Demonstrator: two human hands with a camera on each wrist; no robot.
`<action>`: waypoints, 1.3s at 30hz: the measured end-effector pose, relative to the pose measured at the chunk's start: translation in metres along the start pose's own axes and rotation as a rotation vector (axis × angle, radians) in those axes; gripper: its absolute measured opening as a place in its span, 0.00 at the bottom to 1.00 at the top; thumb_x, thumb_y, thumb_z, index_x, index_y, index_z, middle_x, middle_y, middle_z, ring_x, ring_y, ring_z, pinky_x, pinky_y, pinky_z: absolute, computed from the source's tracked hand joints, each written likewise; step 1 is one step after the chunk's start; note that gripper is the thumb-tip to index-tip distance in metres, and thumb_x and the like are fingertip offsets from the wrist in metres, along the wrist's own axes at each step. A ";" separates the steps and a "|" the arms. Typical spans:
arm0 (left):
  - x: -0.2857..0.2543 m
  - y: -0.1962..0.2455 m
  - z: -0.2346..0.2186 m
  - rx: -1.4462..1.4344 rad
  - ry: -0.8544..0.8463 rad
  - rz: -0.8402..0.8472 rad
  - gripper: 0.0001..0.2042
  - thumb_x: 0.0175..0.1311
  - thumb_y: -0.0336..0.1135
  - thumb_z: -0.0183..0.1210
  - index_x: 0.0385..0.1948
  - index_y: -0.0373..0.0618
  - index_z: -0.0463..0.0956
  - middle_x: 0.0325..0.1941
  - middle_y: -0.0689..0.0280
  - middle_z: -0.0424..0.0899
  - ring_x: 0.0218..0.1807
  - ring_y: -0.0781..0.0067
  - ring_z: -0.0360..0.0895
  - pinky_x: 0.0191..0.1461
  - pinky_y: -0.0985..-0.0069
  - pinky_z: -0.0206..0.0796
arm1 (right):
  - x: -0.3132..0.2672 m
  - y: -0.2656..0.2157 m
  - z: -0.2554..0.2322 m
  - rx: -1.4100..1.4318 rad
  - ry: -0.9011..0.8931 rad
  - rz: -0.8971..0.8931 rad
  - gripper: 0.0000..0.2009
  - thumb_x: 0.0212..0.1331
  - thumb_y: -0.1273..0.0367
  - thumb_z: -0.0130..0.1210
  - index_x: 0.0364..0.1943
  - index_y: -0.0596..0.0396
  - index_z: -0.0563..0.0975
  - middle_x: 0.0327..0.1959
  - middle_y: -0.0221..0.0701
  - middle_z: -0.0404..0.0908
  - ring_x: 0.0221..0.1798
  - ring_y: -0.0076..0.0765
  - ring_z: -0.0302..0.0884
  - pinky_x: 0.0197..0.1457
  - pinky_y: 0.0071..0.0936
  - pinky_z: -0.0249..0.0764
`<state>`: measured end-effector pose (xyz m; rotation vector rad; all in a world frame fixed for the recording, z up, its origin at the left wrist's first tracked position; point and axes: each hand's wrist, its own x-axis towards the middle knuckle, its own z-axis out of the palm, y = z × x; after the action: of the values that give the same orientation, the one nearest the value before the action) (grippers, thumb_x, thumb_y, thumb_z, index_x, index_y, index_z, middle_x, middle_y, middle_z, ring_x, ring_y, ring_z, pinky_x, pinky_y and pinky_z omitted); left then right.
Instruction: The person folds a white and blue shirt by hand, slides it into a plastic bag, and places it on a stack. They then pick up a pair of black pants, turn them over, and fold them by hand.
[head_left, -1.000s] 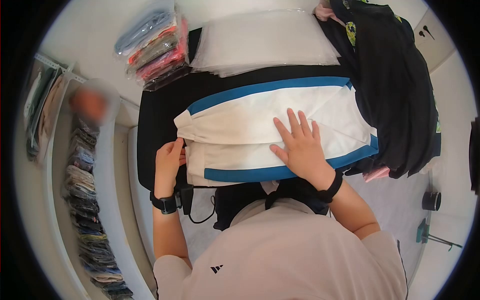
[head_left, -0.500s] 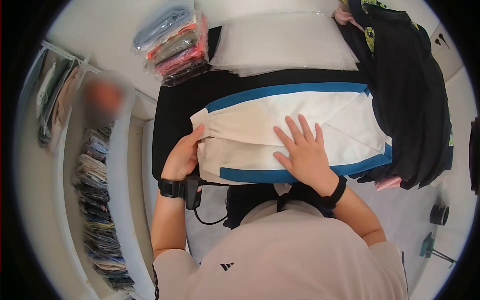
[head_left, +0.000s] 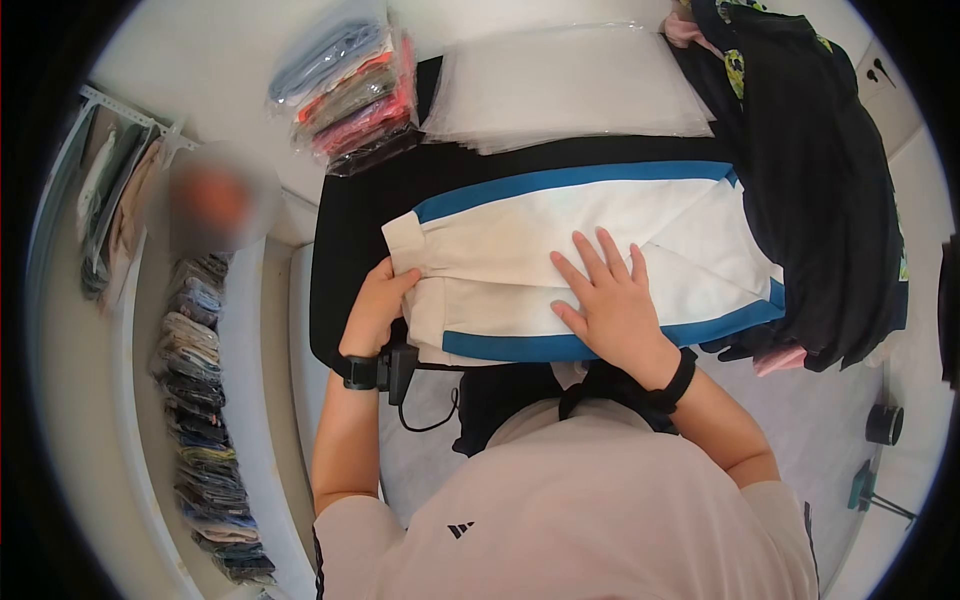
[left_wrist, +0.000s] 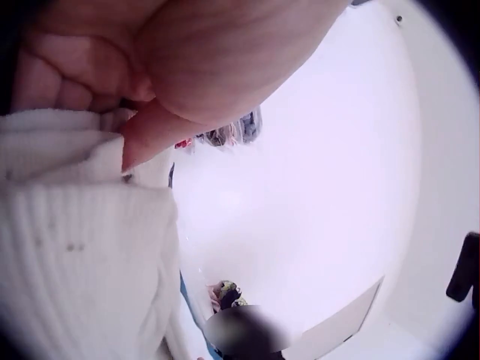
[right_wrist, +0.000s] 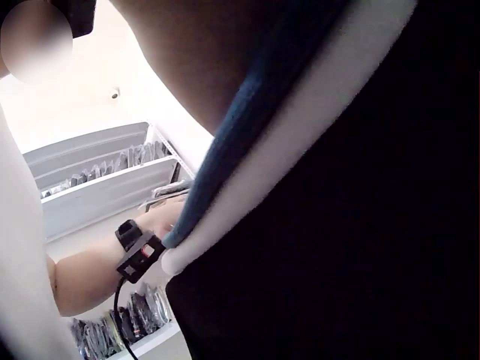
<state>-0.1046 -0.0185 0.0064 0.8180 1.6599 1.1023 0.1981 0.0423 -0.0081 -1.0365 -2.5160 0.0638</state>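
Note:
White pants with blue side stripes (head_left: 520, 240) lie folded lengthwise on the black table (head_left: 345, 230), cuffs at the left. My left hand (head_left: 378, 305) pinches the ribbed cuffs between thumb and fingers. In the left wrist view the left hand (left_wrist: 202, 67) has its thumb against the white ribbed cuff (left_wrist: 82, 247), its other fingers curled behind the fabric. My right hand (head_left: 615, 310) rests flat with spread fingers on the middle of the pants. In the right wrist view the blue stripe (right_wrist: 247, 112) runs along the table edge; the right fingers are hidden.
Bagged folded clothes (head_left: 350, 95) are stacked at the back left. Clear plastic bags (head_left: 570, 85) lie at the back. Black garments (head_left: 820, 190) cover the right end. Shelves with packed clothes (head_left: 205, 400) stand on the left, near hanging clothes (head_left: 125, 210).
The head view has shifted, so the table sits further right in it. My left thumb has come over the cuffs, where the fingers were at their edge. The right hand stays on the pants.

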 end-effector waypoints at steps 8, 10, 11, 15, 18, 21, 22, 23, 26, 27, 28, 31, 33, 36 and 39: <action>-0.001 0.002 -0.006 -0.180 -0.061 -0.070 0.18 0.65 0.33 0.50 0.56 0.41 0.66 0.47 0.62 0.79 0.42 0.74 0.79 0.42 0.78 0.73 | 0.020 -0.037 0.011 0.043 0.006 -0.009 0.28 0.57 0.54 0.52 0.62 0.46 0.65 0.66 0.42 0.59 0.69 0.50 0.51 0.66 0.57 0.49; -0.011 0.017 0.010 -0.338 -0.058 -0.093 0.19 0.65 0.35 0.50 0.56 0.38 0.65 0.49 0.61 0.78 0.45 0.72 0.78 0.46 0.76 0.71 | 0.020 -0.038 0.021 0.087 0.017 -0.042 0.29 0.57 0.53 0.52 0.61 0.48 0.65 0.66 0.42 0.59 0.69 0.50 0.52 0.67 0.56 0.48; -0.016 0.021 0.017 -0.502 -0.048 -0.122 0.20 0.66 0.37 0.50 0.56 0.36 0.65 0.51 0.60 0.78 0.48 0.70 0.77 0.50 0.74 0.70 | 0.020 -0.038 0.021 0.082 0.021 -0.031 0.29 0.57 0.53 0.52 0.61 0.48 0.65 0.66 0.42 0.59 0.69 0.50 0.52 0.67 0.56 0.48; -0.009 0.011 0.017 -0.308 -0.050 -0.147 0.19 0.65 0.37 0.52 0.53 0.33 0.68 0.53 0.58 0.77 0.50 0.68 0.76 0.55 0.73 0.66 | 0.018 -0.038 0.022 0.134 0.019 -0.024 0.29 0.57 0.53 0.52 0.61 0.48 0.66 0.66 0.42 0.59 0.69 0.49 0.52 0.67 0.55 0.48; -0.016 0.026 0.029 -0.285 -0.036 -0.049 0.17 0.65 0.35 0.52 0.51 0.33 0.69 0.51 0.58 0.77 0.50 0.69 0.76 0.54 0.75 0.66 | 0.017 -0.036 0.020 0.154 0.023 -0.027 0.29 0.56 0.53 0.52 0.61 0.49 0.66 0.65 0.42 0.60 0.69 0.49 0.52 0.67 0.53 0.48; -0.024 0.051 0.047 -0.270 -0.010 0.053 0.16 0.66 0.34 0.51 0.50 0.33 0.70 0.49 0.59 0.78 0.47 0.71 0.77 0.51 0.77 0.67 | 0.019 -0.032 0.019 0.211 0.019 -0.022 0.28 0.57 0.55 0.52 0.61 0.50 0.65 0.65 0.42 0.60 0.69 0.50 0.53 0.68 0.48 0.49; -0.025 0.060 0.053 -0.202 -0.016 0.096 0.15 0.66 0.34 0.51 0.49 0.33 0.70 0.48 0.60 0.78 0.46 0.72 0.77 0.49 0.78 0.68 | 0.018 -0.030 0.019 0.259 0.012 -0.016 0.27 0.58 0.56 0.52 0.61 0.50 0.65 0.65 0.43 0.60 0.68 0.50 0.54 0.69 0.44 0.50; -0.026 0.070 0.059 -0.137 -0.020 0.138 0.15 0.66 0.33 0.50 0.49 0.33 0.70 0.47 0.61 0.79 0.44 0.74 0.77 0.48 0.78 0.68 | 0.018 -0.026 0.018 0.255 0.012 -0.012 0.27 0.58 0.56 0.52 0.61 0.50 0.65 0.65 0.43 0.60 0.68 0.50 0.54 0.69 0.44 0.50; -0.023 0.096 0.089 -0.022 -0.046 0.217 0.13 0.65 0.33 0.51 0.44 0.33 0.74 0.39 0.65 0.80 0.38 0.80 0.75 0.42 0.81 0.67 | 0.019 -0.007 0.019 0.816 0.069 0.105 0.26 0.64 0.55 0.45 0.61 0.55 0.65 0.63 0.43 0.63 0.66 0.47 0.59 0.68 0.38 0.54; -0.018 0.100 0.100 0.034 -0.084 0.260 0.12 0.64 0.33 0.52 0.42 0.34 0.75 0.37 0.66 0.80 0.35 0.82 0.75 0.39 0.82 0.66 | 0.018 -0.003 0.019 1.232 0.072 0.216 0.27 0.65 0.52 0.41 0.62 0.56 0.63 0.63 0.42 0.63 0.65 0.45 0.61 0.67 0.36 0.56; -0.013 0.102 0.114 0.029 -0.120 0.267 0.11 0.63 0.34 0.53 0.39 0.35 0.76 0.31 0.70 0.79 0.30 0.85 0.72 0.34 0.83 0.64 | 0.018 0.001 0.018 1.647 0.076 0.331 0.29 0.67 0.49 0.37 0.62 0.56 0.62 0.63 0.41 0.63 0.64 0.44 0.63 0.67 0.35 0.57; 0.007 0.104 0.149 0.345 -0.283 0.139 0.14 0.64 0.40 0.53 0.39 0.36 0.74 0.31 0.66 0.79 0.31 0.82 0.74 0.35 0.84 0.65 | 0.017 0.024 0.001 2.357 0.069 0.510 0.34 0.66 0.44 0.31 0.63 0.56 0.60 0.64 0.40 0.62 0.64 0.40 0.64 0.67 0.35 0.59; -0.001 0.114 0.169 -0.020 -0.509 -0.154 0.17 0.66 0.41 0.52 0.48 0.36 0.70 0.42 0.60 0.80 0.41 0.75 0.77 0.45 0.80 0.68 | 0.016 0.039 0.001 2.456 0.057 0.807 0.34 0.65 0.42 0.30 0.63 0.54 0.61 0.61 0.38 0.66 0.59 0.38 0.69 0.61 0.34 0.67; 0.006 0.105 0.166 -0.091 -0.585 -0.053 0.20 0.67 0.41 0.51 0.53 0.36 0.67 0.46 0.57 0.79 0.45 0.71 0.77 0.50 0.78 0.67 | 0.007 0.055 0.018 2.794 -0.044 0.556 0.30 0.65 0.43 0.33 0.60 0.49 0.65 0.51 0.32 0.76 0.47 0.31 0.77 0.47 0.30 0.77; 0.000 0.085 0.153 0.066 -0.529 0.206 0.18 0.65 0.37 0.52 0.53 0.38 0.69 0.48 0.57 0.79 0.48 0.69 0.76 0.53 0.76 0.65 | 0.010 0.053 0.010 2.687 0.013 0.662 0.30 0.65 0.43 0.33 0.58 0.50 0.68 0.48 0.31 0.78 0.46 0.32 0.78 0.47 0.30 0.77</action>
<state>0.0423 0.0584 0.0630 1.2247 1.1896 0.8697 0.2231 0.0889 -0.0238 -0.2110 -0.1460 2.3198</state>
